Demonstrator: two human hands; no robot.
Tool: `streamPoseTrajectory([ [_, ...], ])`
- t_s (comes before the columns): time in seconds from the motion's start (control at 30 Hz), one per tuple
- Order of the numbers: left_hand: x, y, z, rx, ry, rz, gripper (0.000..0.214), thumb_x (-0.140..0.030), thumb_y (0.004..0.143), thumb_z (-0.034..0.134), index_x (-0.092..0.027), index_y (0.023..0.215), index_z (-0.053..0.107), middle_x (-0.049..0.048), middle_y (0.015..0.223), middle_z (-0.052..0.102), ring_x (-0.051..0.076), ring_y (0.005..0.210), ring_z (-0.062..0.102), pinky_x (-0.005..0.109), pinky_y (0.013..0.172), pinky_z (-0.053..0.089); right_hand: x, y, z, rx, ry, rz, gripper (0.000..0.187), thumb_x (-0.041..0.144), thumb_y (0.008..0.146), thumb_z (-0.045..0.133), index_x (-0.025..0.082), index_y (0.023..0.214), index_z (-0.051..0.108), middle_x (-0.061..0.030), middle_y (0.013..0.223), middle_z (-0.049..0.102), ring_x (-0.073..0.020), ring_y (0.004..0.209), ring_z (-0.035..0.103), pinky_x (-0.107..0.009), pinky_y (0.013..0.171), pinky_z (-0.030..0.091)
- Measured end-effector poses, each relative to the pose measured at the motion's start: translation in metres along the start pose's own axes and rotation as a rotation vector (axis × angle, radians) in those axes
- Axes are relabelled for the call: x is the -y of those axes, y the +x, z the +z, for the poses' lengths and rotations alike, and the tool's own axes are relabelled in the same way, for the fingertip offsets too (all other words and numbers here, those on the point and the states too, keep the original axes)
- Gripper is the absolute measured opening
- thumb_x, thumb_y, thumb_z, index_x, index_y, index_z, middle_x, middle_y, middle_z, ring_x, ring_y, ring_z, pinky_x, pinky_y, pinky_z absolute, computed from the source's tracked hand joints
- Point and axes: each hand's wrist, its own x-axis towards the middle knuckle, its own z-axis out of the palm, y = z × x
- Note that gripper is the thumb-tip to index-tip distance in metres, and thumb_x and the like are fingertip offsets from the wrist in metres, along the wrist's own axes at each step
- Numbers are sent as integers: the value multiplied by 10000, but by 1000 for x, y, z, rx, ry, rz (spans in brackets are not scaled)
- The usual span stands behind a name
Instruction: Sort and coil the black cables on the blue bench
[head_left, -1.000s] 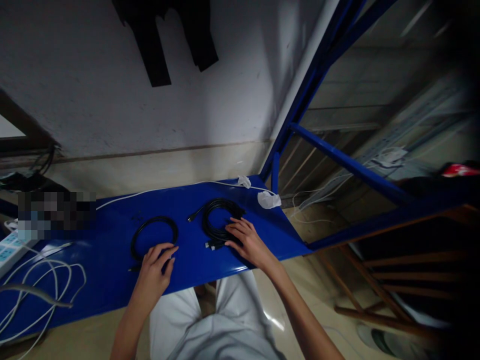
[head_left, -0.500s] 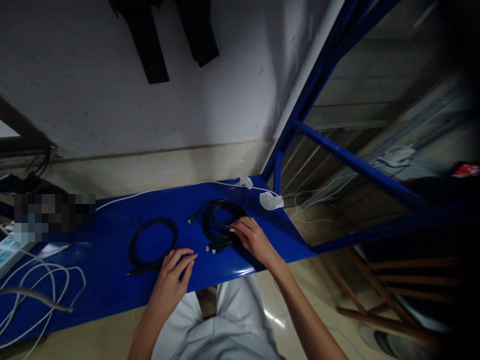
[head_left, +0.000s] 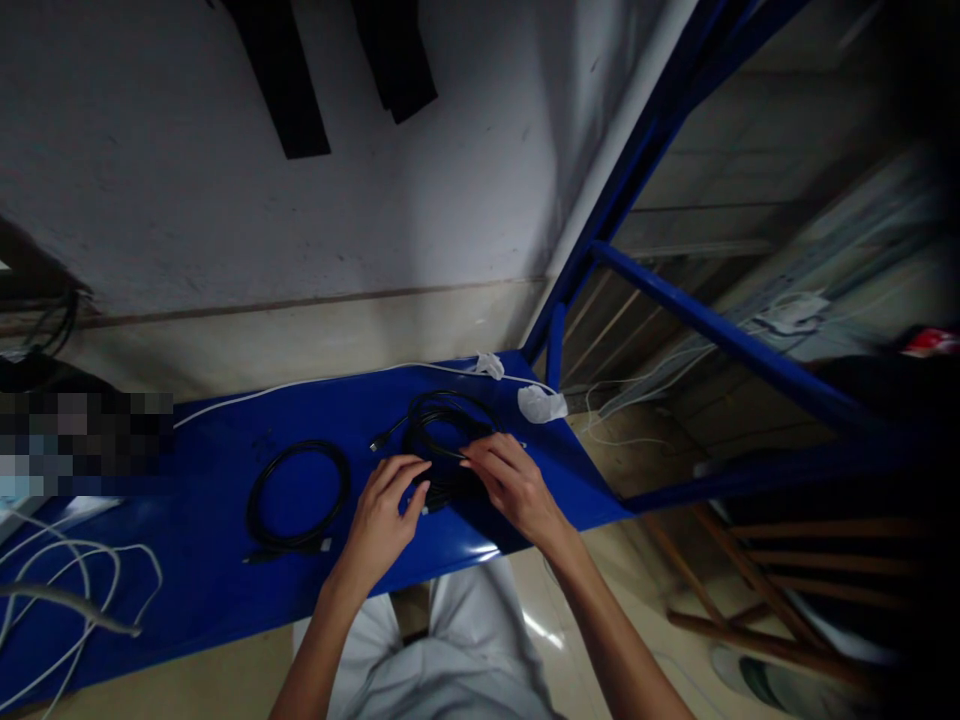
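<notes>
A coiled black cable lies in overlapping loops on the blue tabletop, its plug pointing left. My right hand pinches a strand on the near right side of these loops and hides part of them. At the near left of the same coil hovers my left hand, thumb and fingers apart, with nothing visible between them. A single ring of black cable rests farther left, apart from both hands, with a connector end showing at its near side.
Tangled white cables and a power strip occupy the left end. White crumpled pieces sit near a thin white cord along the wall. A blue metal frame rises at the right, with a wooden chair beyond.
My left hand has moved right, from beside the left ring to the right coil. In my right hand, the pinched strand has lifted slightly, and the upper loops have spread.
</notes>
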Motion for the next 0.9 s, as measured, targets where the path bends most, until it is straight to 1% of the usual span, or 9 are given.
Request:
streamPoseTrajectory([
  [0.17,7,2,3,-121,-26,-18,278,-278,1110,607,-284,1366,715,97,1345,701,260,1295,676,452,1168,532,19,8,-22,-122,-80,-102,349,46,1052,659,207,1361,663,-108,1079,768,-209,919,667,-385,778,511],
  [0.37,18,0,-10,-257,-36,-57,294,-313,1092,646,-288,1383,685,102,1372,685,275,1336,660,472,1167,539,53,18,-41,-210,-89,-190,410,-12,975,740,163,1345,706,-119,1064,773,-221,931,669,-412,812,523],
  [0.43,19,-2,-16,-236,-45,-66,378,-342,1084,668,-298,1459,639,110,1445,668,281,1380,643,495,1199,518,67,20,-46,-212,-63,-221,449,-34,955,750,142,1367,708,-125,1078,776,-231,963,684,-427,840,535],
  [0.53,18,-5,-18,-110,-65,-65,537,-359,1048,724,-307,1561,570,122,1545,642,302,1471,597,531,1257,470,86,23,-55,-199,-34,-250,461,-54,954,736,120,1380,708,-122,1086,781,-230,994,691,-441,881,542],
  [0.6,18,-8,-15,-40,-48,-34,589,-337,1020,750,-305,1579,567,121,1536,662,313,1467,601,549,1254,467,98,23,-59,-203,-22,-256,429,-52,963,726,117,1358,720,-112,1074,784,-219,989,691,-438,898,544],
  [0.67,19,-11,-8,-23,0,0,564,-298,1016,730,-283,1564,597,122,1449,721,317,1400,647,561,1220,491,107,22,-62,-214,-9,-249,390,-41,978,717,135,1326,735,-95,1056,787,-206,973,696,-428,906,547],
  [0.77,20,-17,-2,-16,93,30,421,-235,1047,626,-262,1460,700,110,1315,783,305,1262,718,554,1162,535,117,16,-63,-218,0,-229,385,-14,1012,687,190,1334,737,-72,1048,795,-201,954,710,-431,914,557],
  [0.83,14,-22,-5,-5,135,73,379,-208,1077,552,-269,1395,749,102,1300,790,287,1216,740,521,1134,561,121,12,-63,-204,-11,-236,419,11,1033,665,221,1393,713,-74,1055,801,-214,953,720,-445,906,567],
  [0.9,3,-29,-14,2,146,135,399,-199,1105,501,-274,1413,744,107,1307,786,267,1208,748,465,1100,590,125,10,-61,-176,-15,-273,459,33,1054,631,235,1465,669,-84,1069,805,-227,954,727,-456,887,577],
])
